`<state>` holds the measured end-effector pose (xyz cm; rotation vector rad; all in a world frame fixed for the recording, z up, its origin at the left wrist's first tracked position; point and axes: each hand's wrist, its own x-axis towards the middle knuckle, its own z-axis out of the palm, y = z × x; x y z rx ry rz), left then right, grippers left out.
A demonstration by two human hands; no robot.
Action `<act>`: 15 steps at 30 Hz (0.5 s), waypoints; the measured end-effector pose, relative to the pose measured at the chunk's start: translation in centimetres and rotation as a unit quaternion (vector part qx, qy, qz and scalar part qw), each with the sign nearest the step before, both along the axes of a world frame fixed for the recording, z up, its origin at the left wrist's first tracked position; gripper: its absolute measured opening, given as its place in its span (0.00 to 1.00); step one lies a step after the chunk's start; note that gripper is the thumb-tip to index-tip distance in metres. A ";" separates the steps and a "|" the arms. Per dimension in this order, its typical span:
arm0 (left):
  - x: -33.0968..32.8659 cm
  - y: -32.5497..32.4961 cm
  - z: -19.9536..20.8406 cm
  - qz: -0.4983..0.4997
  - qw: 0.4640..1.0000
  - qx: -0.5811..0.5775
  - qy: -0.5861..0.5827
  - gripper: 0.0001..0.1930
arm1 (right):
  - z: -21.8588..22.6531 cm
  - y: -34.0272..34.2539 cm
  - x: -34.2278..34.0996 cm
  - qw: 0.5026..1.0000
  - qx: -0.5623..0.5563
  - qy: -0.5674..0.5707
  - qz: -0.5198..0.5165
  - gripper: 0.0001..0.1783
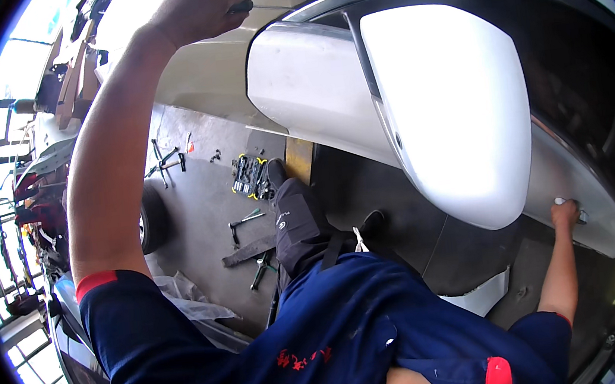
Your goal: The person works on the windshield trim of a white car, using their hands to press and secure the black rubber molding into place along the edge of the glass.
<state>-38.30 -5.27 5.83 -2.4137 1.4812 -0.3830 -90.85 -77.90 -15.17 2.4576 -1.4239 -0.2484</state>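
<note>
My left hand [199, 14] is up at the top of the view, beside the white car's front fender and bonnet. Its fingers are wrapped round a screwdriver [241, 6] with a black handle and a thin shaft pointing at the car body. Low on the right, my right hand [566, 214] is closed on the door handle [581, 217] of the white front door [318, 78]. The large white wing mirror [456, 109] lies between my two hands. What the screwdriver's tip touches is too small to tell.
On the grey floor lie an open tool set [249, 175], a hammer-like tool [243, 221], a green-and-black tool [261, 270] and several other tools. A wheel [149, 220] stands at left near clear plastic sheeting [191, 298]. A white panel piece [483, 293] is on the floor below the door.
</note>
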 end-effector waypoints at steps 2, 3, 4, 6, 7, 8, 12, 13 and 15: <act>-0.1 -0.1 -0.1 0.000 1.000 0.006 -0.002 0.08 | 0.0 0.0 0.0 1.000 0.003 0.006 -0.002 0.16; -0.4 -0.2 -0.2 0.032 0.999 0.002 0.012 0.09 | 0.0 0.1 -0.1 1.000 0.009 0.004 0.002 0.16; -0.5 -0.3 -0.3 0.063 0.998 -0.003 0.027 0.10 | 0.0 0.3 -0.2 1.000 0.014 0.002 0.006 0.15; -0.4 -0.2 -0.7 0.055 0.998 0.006 0.000 0.09 | -0.2 0.6 -0.3 1.000 0.017 0.000 -0.003 0.16; -0.4 -0.2 -1.0 0.048 0.998 0.015 -0.028 0.08 | -0.2 0.7 -0.4 1.000 0.021 -0.004 -0.011 0.16; -0.6 -0.2 -1.4 0.047 0.998 0.015 -0.026 0.08 | -0.1 0.9 -0.8 1.000 0.021 -0.003 -0.012 0.16; -1.8 -0.6 -2.3 0.072 0.995 0.021 -0.059 0.09 | -0.4 2.0 -1.9 0.999 0.020 -0.025 0.030 0.20; -2.0 -0.7 -2.5 0.069 0.994 0.024 -0.077 0.10 | -0.6 2.2 -2.3 0.999 0.016 -0.028 0.038 0.23; -2.6 -1.4 -2.5 0.062 0.993 0.026 -0.092 0.10 | -0.8 2.6 -2.9 0.999 0.009 -0.028 0.029 0.23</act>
